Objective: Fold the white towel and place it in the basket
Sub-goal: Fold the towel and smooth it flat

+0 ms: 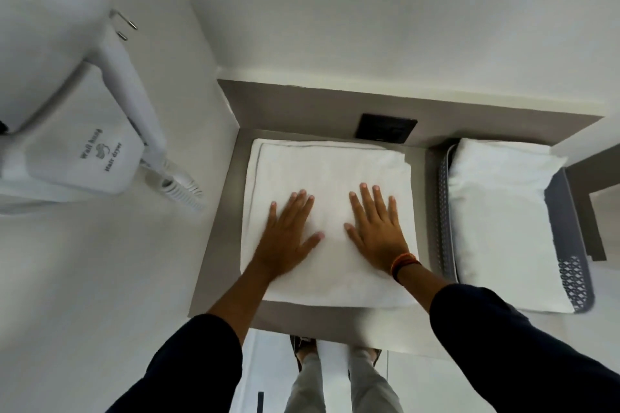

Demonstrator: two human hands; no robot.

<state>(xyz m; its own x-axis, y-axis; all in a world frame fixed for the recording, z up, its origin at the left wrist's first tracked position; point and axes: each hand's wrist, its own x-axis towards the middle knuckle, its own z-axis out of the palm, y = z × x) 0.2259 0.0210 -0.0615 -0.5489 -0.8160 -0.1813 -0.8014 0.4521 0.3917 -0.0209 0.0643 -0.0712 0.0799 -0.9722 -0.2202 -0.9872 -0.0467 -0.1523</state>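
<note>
Pressing flat on the folded white towel [330, 171], left hand [288, 235] and right hand [377, 231], fingers spread, palms down, gripping nothing. Resting on a grey countertop [221, 245] in a white-walled corner, beside a grey basket [567, 235] already holding white linen; wall-mounted hair dryer [84, 157] at left.

The towel [327, 178] is plain white with 1 thin grey stripe near its edge. It lies on a grey-brown counter [221, 245]. The basket [567, 245] is dark grey with a lattice of small cut-outs and holds white cloth [500, 211]. The wall dryer [84, 157] is white with grey lettering. The sleeves [188, 362] are dark navy, the wristband [404, 261] orange and black.
</note>
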